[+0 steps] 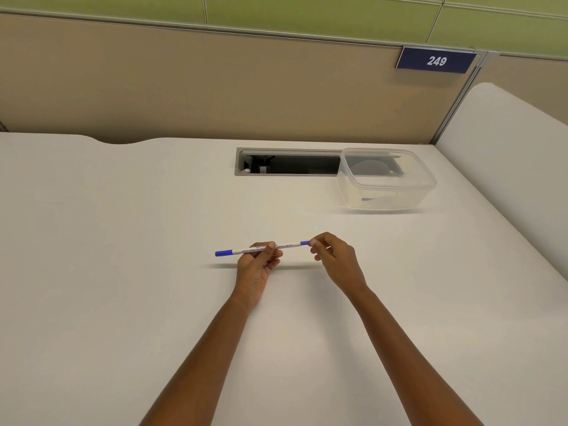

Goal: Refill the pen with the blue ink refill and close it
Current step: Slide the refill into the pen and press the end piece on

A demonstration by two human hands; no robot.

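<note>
Pen held level in the air above a white desk, which spreads out on every side of the fingers. Far beyond the fingertips stands a tan partition, with a blue plate reading 249 up to their right. Closer, beyond the fingers and to the right, a clear plastic tub sits on the desk over the right end of a dark cable slot. The left hand is palm up, thumb and fingers closed narrowly round the white barrel near its middle. The right hand pinches the short blue end with tightly curled fingertips. To the left of the left fingers, the long blue end sticks out free. Small print runs along the barrel, too fine to read. The pen's shadow lies on the desk just below the fingers.
</note>
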